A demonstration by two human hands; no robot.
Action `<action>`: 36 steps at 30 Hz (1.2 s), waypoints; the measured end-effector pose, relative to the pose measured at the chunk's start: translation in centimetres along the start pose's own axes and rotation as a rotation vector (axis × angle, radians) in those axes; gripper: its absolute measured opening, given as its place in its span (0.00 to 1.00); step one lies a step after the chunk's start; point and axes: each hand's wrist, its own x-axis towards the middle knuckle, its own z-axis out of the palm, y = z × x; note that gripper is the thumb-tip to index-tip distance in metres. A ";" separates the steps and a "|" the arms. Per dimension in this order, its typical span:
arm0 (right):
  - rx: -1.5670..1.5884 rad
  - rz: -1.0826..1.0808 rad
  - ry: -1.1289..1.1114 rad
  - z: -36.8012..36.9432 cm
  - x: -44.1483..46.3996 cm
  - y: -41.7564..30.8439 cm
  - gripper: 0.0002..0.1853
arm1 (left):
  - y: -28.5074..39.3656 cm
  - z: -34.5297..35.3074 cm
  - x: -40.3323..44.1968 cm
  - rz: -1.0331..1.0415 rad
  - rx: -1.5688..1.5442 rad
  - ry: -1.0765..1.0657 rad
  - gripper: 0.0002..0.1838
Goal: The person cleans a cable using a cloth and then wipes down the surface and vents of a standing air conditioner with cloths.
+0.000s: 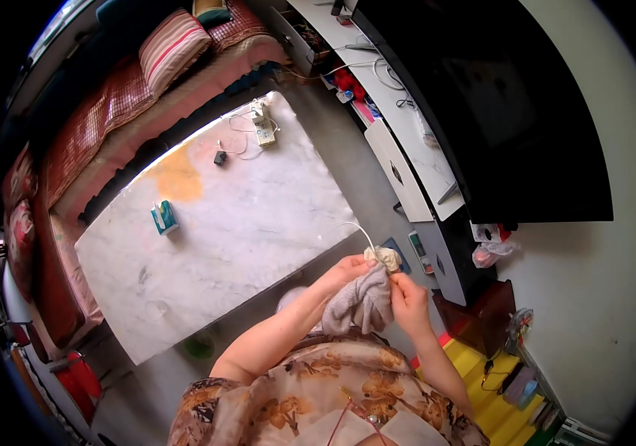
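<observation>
My left hand (348, 270) is closed, fingers pinched at the top of a bunched grey-mauve cloth (359, 305) that looks knitted or towelling. My right hand (409, 299) is closed too, gripping the cloth's right edge near the top. The cloth hangs in front of my chest. A crumpled cream piece (386, 258) sits just above it, between my hands; I cannot tell whether it is joined to the cloth. A thin white curved cord or rod (366, 232) arcs up from there toward the table. My fingertips partly hide where these meet.
Left of my hands stands a marble-patterned table (258, 215) bearing a tissue pack (163, 218), a power strip (264, 128) with cables and a black plug (220, 157). On the right are a television (496, 111) and a low cabinet (407, 178). A sofa (110, 126) lies beyond the table.
</observation>
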 end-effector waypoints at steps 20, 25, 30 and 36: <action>0.030 0.302 -0.212 -6.7 -10.9 -3.8 0.04 | 10.3 -5.4 0.4 0.406 0.215 0.485 0.11; 0.074 0.343 -0.222 -7.3 -12.3 -3.0 0.04 | 12.3 -6.0 -0.4 0.471 0.307 0.487 0.10; 0.098 0.389 -0.239 -7.3 -13.2 -1.2 0.05 | 13.3 -5.7 -0.8 0.533 0.358 0.479 0.10; -0.261 0.007 -0.303 -6.7 -10.0 3.1 0.07 | 12.0 -0.2 -0.2 0.398 0.553 0.193 0.12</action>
